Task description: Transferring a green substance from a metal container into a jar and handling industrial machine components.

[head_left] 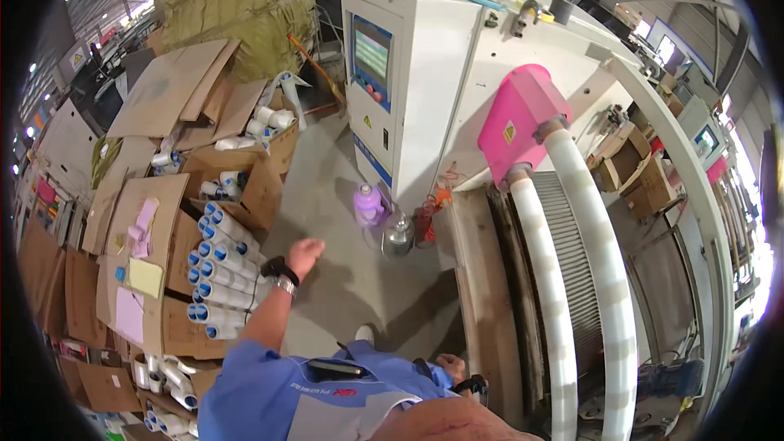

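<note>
My left hand [305, 257], with a watch and a dark band at the wrist, hangs over the grey floor with its fingers loosely curled; I see nothing in it. Nearest to it is a stack of white film rolls [233, 273] with blue core ends, lying beside cardboard boxes. Low by my waist, my right hand [450, 367] is also curled, close to the machine's front edge, with no object showing in it. To its right, two long wrapped white rollers [545, 278] run toward me from a pink guard [523, 118].
Ahead stands a white machine cabinet [425, 73] with a control screen [371, 53]. A purple jug [367, 206] and a metal-coloured container [398, 234] stand on the floor at its foot. Open cardboard boxes [245, 184] and flattened cardboard [167, 94] crowd the left side.
</note>
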Demonstrator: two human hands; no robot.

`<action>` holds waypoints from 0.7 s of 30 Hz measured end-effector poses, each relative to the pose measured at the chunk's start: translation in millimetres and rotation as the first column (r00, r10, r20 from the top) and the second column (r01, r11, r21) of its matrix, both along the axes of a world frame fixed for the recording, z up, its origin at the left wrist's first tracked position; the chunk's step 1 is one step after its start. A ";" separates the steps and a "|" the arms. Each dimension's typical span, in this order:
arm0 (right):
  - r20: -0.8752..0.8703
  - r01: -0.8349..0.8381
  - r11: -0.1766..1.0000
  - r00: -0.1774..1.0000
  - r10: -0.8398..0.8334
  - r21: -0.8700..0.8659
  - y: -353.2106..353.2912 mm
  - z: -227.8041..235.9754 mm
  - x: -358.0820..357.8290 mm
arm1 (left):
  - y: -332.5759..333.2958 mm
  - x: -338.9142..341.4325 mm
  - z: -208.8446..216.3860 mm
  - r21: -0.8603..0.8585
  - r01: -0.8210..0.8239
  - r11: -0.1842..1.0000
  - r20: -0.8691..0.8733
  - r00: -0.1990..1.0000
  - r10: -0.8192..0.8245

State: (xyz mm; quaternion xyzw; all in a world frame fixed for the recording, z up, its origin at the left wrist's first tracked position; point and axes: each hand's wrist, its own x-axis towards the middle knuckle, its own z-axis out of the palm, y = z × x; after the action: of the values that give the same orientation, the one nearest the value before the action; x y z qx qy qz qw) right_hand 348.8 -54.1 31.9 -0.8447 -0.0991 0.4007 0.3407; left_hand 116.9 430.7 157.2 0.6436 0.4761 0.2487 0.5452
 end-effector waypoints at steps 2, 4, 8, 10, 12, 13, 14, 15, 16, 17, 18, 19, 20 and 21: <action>-0.059 0.022 0.998 0.998 -0.018 0.066 34.6 0.5 10.0 | 56.5 34.0 72.0 0.175 0.008 0.984 -0.074 0.997 0.006; -0.096 0.010 0.995 0.995 0.000 0.104 72.7 30.5 23.0 | 111.6 60.1 113.8 0.310 -0.026 0.950 0.054 0.999 0.010; -0.109 0.000 0.992 0.994 0.014 0.125 133.8 35.0 60.0 | 208.4 128.5 196.4 0.378 -0.073 0.923 0.316 0.947 -0.055; -0.010 -0.083 0.996 0.996 0.083 0.015 156.7 7.5 81.5 | 228.2 171.1 254.6 0.489 -0.086 0.868 0.320 0.943 -0.087; -0.046 -0.086 0.987 0.995 0.093 0.132 189.4 9.6 101.4 | 257.5 191.7 297.2 0.607 -0.123 0.785 0.355 0.926 -0.129; -0.018 -0.066 0.990 0.997 0.069 0.122 208.1 9.5 112.5 | 271.7 205.8 319.3 0.635 -0.137 0.760 0.316 0.944 -0.094; 0.010 -0.043 0.993 0.999 0.042 0.111 224.9 8.3 122.6 | 286.9 219.9 338.8 0.662 -0.149 0.735 0.280 0.958 -0.058; 0.008 -0.043 0.983 0.999 0.043 0.177 239.0 1.8 133.6 | 304.0 235.6 354.9 0.671 -0.146 0.727 0.280 0.958 -0.066; 0.012 -0.042 0.981 0.999 0.041 0.189 254.5 2.7 143.1 | 319.5 249.7 370.3 0.709 -0.148 0.689 0.264 0.962 -0.065; 0.041 -0.038 0.972 0.999 0.029 0.231 268.5 3.9 150.9 | 335.1 264.5 385.4 0.743 -0.148 0.653 0.248 0.967 -0.063; 0.068 -0.028 0.964 0.998 0.011 0.264 275.7 5.7 156.4 | 350.0 282.1 397.6 0.743 -0.142 0.654 0.249 0.966 -0.073; 0.018 0.027 0.947 0.999 -0.035 0.319 283.5 15.1 162.9 | 363.7 299.6 408.2 0.774 -0.135 0.618 0.218 0.974 -0.060; 0.017 0.040 0.949 0.999 -0.047 0.313 286.8 22.4 166.9 | 376.7 317.5 417.2 0.803 -0.125 0.583 0.187 0.981 -0.047; -0.041 0.123 0.921 0.992 -0.116 0.371 289.3 29.5 168.4 | 389.4 335.7 425.3 0.799 -0.114 0.591 0.184 0.981 -0.059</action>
State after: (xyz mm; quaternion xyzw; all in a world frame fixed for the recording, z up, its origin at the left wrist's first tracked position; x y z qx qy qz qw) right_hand 517.2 235.2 61.4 -0.7655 -0.1187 0.3607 0.5194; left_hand 452.6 820.1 582.5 0.7860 0.2674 0.5057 0.2344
